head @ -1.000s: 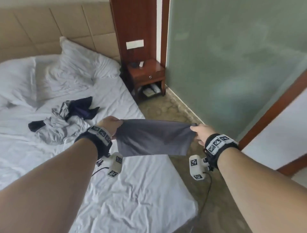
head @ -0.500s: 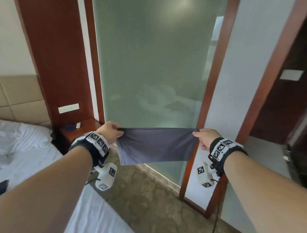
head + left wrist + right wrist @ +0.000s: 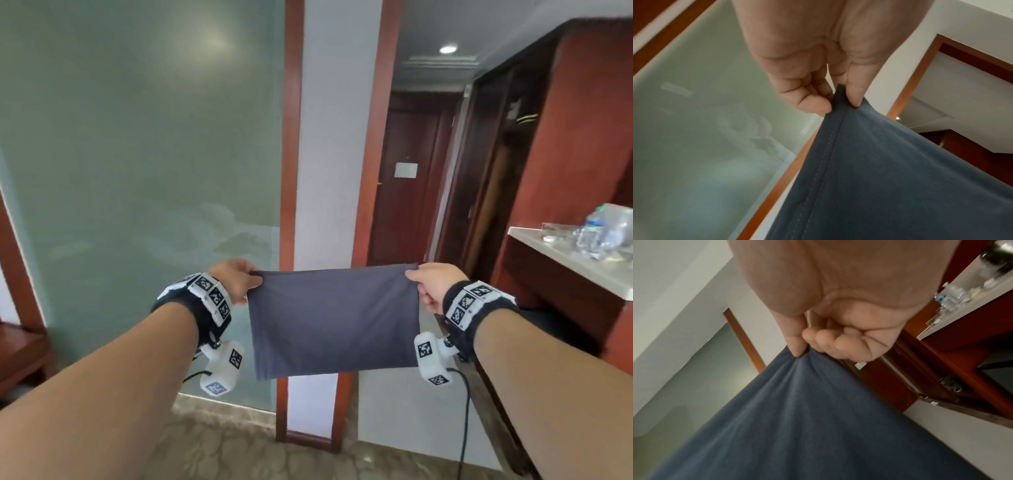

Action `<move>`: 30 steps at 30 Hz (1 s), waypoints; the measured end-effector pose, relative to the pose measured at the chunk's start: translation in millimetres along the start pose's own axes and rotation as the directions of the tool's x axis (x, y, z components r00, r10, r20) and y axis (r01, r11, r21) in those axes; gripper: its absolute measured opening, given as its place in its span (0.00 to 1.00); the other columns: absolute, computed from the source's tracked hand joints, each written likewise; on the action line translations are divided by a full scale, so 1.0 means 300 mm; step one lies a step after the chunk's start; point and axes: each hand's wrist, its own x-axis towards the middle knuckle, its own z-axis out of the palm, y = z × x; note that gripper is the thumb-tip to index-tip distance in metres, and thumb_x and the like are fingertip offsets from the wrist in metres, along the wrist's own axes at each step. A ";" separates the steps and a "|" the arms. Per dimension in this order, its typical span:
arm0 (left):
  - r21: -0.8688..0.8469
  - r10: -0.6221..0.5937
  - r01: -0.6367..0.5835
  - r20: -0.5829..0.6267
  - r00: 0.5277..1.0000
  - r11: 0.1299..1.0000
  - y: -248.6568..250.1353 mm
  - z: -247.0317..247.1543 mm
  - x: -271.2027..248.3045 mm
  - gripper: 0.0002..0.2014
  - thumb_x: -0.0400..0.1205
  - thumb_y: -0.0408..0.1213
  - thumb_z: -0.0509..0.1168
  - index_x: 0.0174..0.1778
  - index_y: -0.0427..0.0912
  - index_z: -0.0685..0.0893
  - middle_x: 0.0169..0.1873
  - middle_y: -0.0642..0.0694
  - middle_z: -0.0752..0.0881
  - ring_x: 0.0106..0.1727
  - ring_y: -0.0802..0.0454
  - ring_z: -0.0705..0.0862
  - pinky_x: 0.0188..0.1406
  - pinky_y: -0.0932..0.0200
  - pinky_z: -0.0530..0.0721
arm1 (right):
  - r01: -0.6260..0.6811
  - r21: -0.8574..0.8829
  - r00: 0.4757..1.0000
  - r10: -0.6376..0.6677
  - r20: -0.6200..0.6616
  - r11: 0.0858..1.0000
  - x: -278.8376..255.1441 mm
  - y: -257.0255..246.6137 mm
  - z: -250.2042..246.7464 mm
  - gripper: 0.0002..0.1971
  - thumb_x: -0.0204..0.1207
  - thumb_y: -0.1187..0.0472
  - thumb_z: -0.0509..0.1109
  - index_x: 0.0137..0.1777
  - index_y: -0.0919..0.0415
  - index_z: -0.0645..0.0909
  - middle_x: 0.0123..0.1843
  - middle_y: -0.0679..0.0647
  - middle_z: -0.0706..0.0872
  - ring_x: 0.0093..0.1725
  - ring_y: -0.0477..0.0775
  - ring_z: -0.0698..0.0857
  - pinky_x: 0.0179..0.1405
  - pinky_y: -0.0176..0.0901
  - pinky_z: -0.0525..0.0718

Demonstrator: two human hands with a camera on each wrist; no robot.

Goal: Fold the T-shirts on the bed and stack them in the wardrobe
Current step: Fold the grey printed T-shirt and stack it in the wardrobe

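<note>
A folded dark blue-grey T-shirt [image 3: 334, 322] hangs in the air as a flat rectangle between my two hands. My left hand [image 3: 236, 282] pinches its upper left corner, thumb against curled fingers, seen close in the left wrist view as the left hand [image 3: 835, 99] on the stitched hem of the T-shirt [image 3: 890, 186]. My right hand [image 3: 433, 286] pinches the upper right corner; the right wrist view has the right hand [image 3: 803, 350] bunching the T-shirt [image 3: 797, 426] cloth. An open dark wardrobe [image 3: 507, 178] stands ahead on the right.
A frosted glass wall [image 3: 137, 188] with a wood frame fills the left. A hallway with a dark door [image 3: 407, 185] lies ahead. A counter [image 3: 575, 260] with plastic water bottles [image 3: 606, 229] juts out at right. Patterned carpet [image 3: 222, 452] covers the floor.
My view has swung right, away from the bed and nightstand, toward the hallway and wardrobe. Both hands keep the same pinch on the stretched T-shirt.
</note>
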 end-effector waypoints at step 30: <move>-0.563 0.060 0.146 0.332 0.942 0.813 0.595 0.997 0.526 0.05 0.87 0.21 0.64 0.51 0.34 0.80 0.46 0.35 0.79 0.42 0.47 0.78 0.39 0.54 0.80 | -0.038 0.319 0.956 0.127 -0.263 0.947 0.680 0.246 -0.737 0.11 0.88 0.60 0.67 0.67 0.54 0.72 0.31 0.58 0.91 0.34 0.59 0.91 0.41 0.53 0.89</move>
